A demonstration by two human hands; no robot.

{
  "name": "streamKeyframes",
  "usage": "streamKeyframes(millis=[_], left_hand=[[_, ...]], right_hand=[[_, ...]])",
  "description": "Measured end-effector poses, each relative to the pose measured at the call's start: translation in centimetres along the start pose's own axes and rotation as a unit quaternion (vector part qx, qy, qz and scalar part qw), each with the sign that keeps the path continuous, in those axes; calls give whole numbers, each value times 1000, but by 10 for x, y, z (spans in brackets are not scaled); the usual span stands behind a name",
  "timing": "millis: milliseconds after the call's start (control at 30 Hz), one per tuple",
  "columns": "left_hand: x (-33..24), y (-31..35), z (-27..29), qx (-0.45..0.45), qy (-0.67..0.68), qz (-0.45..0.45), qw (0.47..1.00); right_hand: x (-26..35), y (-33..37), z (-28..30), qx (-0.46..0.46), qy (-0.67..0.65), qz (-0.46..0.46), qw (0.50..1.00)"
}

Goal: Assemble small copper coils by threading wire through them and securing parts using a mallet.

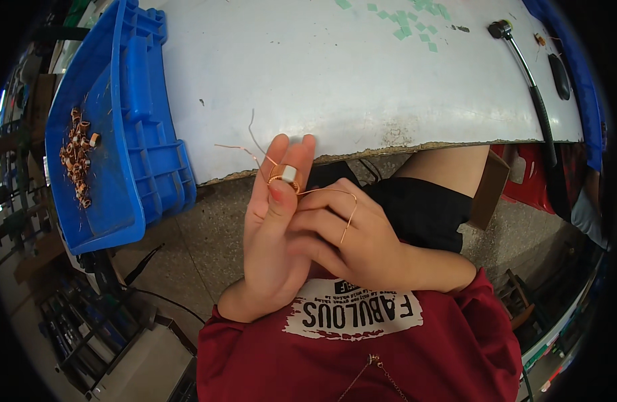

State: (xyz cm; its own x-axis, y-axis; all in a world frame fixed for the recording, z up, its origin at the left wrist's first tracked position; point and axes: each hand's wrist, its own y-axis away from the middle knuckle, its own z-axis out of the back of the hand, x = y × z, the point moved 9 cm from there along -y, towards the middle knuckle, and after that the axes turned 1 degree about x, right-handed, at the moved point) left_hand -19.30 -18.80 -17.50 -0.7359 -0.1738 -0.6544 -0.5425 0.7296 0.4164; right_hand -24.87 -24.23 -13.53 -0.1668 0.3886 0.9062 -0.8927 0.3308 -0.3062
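My left hand (271, 224) is closed on a small copper-wound ring coil (285, 178), pinched between thumb and fingers just off the table's near edge. The coil has a pale block on its face, and loose wire ends stick out toward the far left. From its right side a copper wire (332, 189) runs over the fingers of my right hand (348, 231) and bends down across them. My right hand is closed beside the coil, its fingertips partly hidden behind the left hand. Whether those fingertips grip the wire cannot be made out.
A blue crate (131, 134) at the left holds several wound coils (77, 157). On the white table (288, 74) lie small green squares (405, 23), a ratchet-like tool (522, 63) and a black oval object (559, 76). A red stool (526, 177) shows below the table's right side.
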Motion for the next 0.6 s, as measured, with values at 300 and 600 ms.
streamKeyframes(millis=[300, 600], left_hand=[[4, 2, 1, -3, 16, 5, 1000], [3, 2, 16, -1, 28, 23, 999]], right_hand=[[2, 0, 2, 20, -68, 10, 997], [-27, 10, 31, 25, -56, -41, 997]])
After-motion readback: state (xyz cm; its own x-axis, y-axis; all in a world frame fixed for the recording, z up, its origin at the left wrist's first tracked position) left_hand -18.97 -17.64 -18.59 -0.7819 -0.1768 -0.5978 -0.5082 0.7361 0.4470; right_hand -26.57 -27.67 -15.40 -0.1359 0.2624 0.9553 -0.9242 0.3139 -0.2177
